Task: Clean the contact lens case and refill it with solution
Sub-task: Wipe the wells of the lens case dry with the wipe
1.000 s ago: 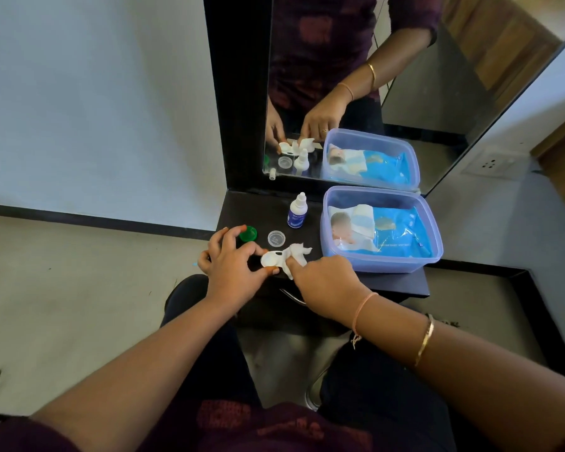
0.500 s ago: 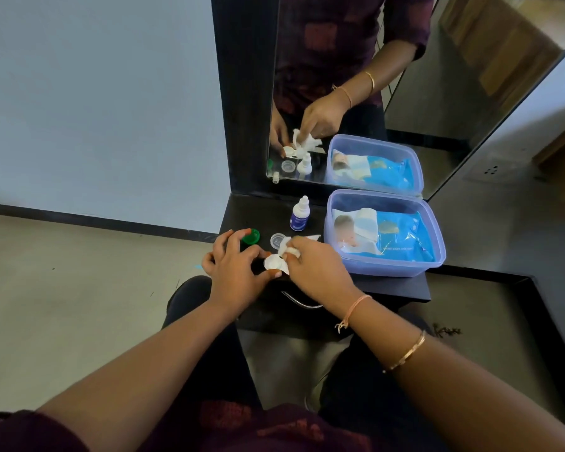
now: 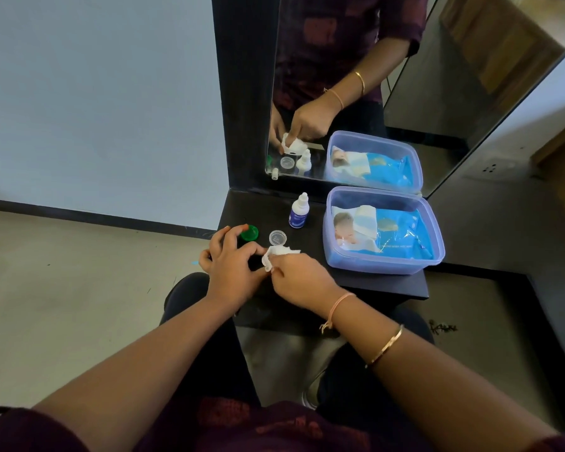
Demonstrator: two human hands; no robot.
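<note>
My left hand (image 3: 232,262) rests on the black shelf (image 3: 382,283) and pinches the contact lens case, which is mostly hidden under my fingers and the tissue. My right hand (image 3: 299,277) presses a crumpled white tissue (image 3: 274,255) onto the case, right beside my left fingers. A green cap (image 3: 249,232) lies just beyond my left fingertips. A clear cap (image 3: 278,238) lies beside it, behind the tissue. The small white solution bottle (image 3: 299,212) with a blue label stands upright farther back.
A lilac plastic box (image 3: 385,261) holding a blue pack of wet wipes (image 3: 402,234) fills the shelf's right side. A mirror (image 3: 405,93) rises behind the shelf and reflects my hands and the items. The floor lies below to the left.
My right hand has gathered the tissue into a tighter wad and pushed it left against the case held by my left hand. The tissue's loose ends no longer spread out.
</note>
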